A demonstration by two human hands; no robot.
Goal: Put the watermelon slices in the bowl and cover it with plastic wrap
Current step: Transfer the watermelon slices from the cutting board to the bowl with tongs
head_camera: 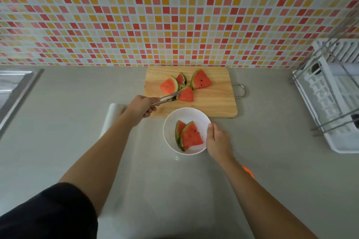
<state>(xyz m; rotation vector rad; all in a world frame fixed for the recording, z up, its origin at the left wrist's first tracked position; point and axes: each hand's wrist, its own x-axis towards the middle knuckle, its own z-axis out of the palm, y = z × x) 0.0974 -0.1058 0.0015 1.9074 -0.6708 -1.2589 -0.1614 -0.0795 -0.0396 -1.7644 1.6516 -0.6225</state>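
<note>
Several watermelon slices [201, 79] lie on a wooden cutting board [213, 106] at the back of the counter. My left hand [140, 108] grips metal tongs [165, 99] whose tips pinch the rind end of the nearest slice [186, 94] on the board. In front of the board stands a white bowl [186, 112] with two slices [189, 136] lying inside. My right hand [218, 141] holds the bowl's right rim, thumb on the edge. A roll of plastic wrap [111, 116] lies left of the bowl, partly hidden by my left forearm.
A steel sink [13, 91] edge is at the far left. A white dish rack [334, 99] with a metal frame stands at the right. An orange object [248, 171] peeks out beside my right forearm. A tiled wall rises behind the board.
</note>
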